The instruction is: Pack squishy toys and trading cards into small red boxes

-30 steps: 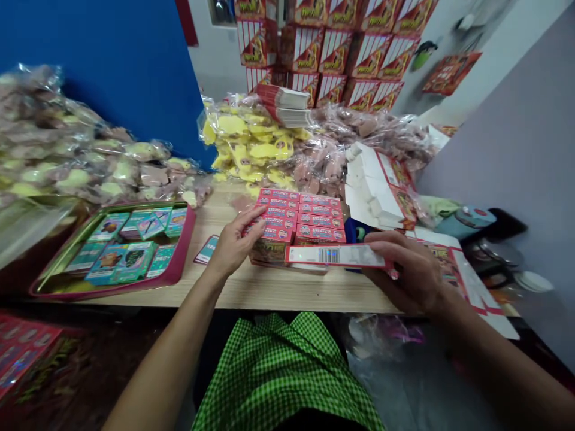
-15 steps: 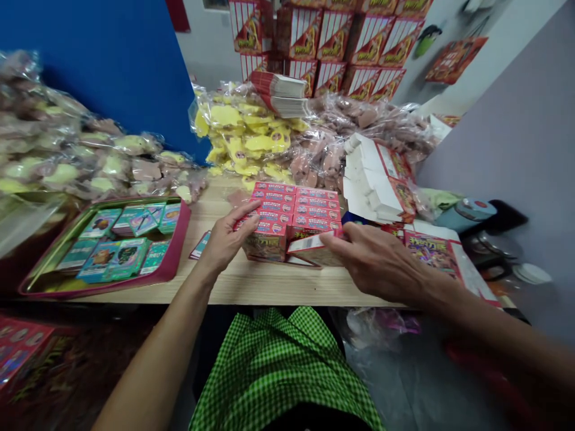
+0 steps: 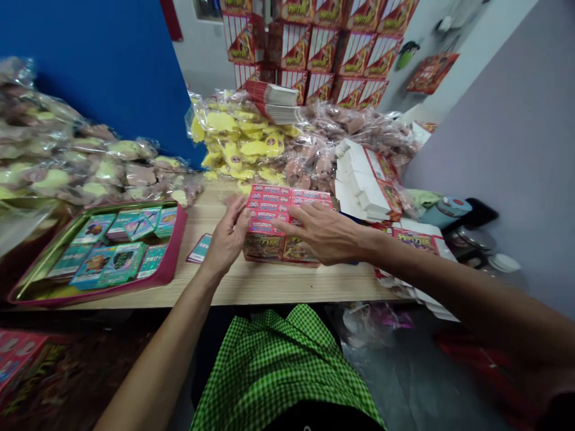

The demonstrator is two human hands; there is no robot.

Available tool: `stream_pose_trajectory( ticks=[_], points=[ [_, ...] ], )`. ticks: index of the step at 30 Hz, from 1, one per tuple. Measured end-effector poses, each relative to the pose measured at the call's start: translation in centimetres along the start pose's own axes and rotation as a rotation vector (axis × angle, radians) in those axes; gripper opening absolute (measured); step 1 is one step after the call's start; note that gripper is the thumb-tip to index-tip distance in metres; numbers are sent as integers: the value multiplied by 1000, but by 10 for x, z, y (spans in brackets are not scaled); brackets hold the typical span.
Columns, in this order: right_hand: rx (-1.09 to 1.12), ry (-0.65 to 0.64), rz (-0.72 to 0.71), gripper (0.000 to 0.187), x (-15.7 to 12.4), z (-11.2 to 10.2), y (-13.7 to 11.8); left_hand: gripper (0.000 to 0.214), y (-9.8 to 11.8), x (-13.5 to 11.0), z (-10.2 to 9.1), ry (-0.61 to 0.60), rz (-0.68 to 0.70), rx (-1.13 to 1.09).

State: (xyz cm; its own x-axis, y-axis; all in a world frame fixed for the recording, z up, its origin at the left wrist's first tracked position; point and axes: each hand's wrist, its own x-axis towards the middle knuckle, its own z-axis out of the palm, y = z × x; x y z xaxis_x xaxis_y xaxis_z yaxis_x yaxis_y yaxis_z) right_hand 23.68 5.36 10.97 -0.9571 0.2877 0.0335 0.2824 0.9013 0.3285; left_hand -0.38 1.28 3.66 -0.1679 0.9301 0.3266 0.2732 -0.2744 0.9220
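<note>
A block of small red-and-pink boxes (image 3: 268, 216) stands in two rows on the wooden table (image 3: 251, 290), packed side by side. My left hand (image 3: 224, 242) rests against the block's left side, its fingers stretched along the edge and not wrapped round it. Over the top of the right row lies my right hand (image 3: 326, 230), its fingers spread and touching the boxes. Beneath it the front right box (image 3: 297, 250) stands upright, level with the one beside it; part of its top is hidden by the hand.
At left is a pink-rimmed tin (image 3: 177, 254) of cards, with loose cards (image 3: 199, 248) beside it. Bagged yellow pieces (image 3: 242, 134) and brown pieces (image 3: 318, 158) lie behind. White-and-red cartons (image 3: 359, 185) and a blue bottle (image 3: 449, 208) are at right.
The small box my right hand held tilted at the front right now stands in the block. My right hand has let go and moved left onto the box tops.
</note>
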Motion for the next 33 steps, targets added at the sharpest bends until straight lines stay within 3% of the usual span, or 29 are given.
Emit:
stream_pose_trajectory(
  ticks=[3,6,9,12,15,18,22,24,28,31,33],
  points=[
    [152,76,85,62,0,2,6,52,15,-2,-3,71,49,157],
    [266,75,187,56,2,4,10,38,35,-10,-4,44,214,407],
    [269,67,159,53,6,6,12,29,49,-17,1,4,379,557],
    [283,26,119,55,8,9,8,26,54,-15,11,-11,444,561],
    [303,26,148,65,5,12,-6,28,54,-8,16,1,431,518],
    [315,22,253,65,2,15,-11,33,52,4,5,13,327,508],
    [492,-140,425,62,7,8,16,42,52,30,-24,6,176,576],
    [531,-109,513,62,14,3,32,46,54,44,-30,-27,188,653],
    [342,-18,787,66,30,7,38,56,50,67,-9,-223,234,818],
    [322,-85,819,66,37,23,28,62,37,75,18,-406,226,908],
    [335,-96,806,66,37,32,23,59,29,77,28,-458,222,922]
  ],
)
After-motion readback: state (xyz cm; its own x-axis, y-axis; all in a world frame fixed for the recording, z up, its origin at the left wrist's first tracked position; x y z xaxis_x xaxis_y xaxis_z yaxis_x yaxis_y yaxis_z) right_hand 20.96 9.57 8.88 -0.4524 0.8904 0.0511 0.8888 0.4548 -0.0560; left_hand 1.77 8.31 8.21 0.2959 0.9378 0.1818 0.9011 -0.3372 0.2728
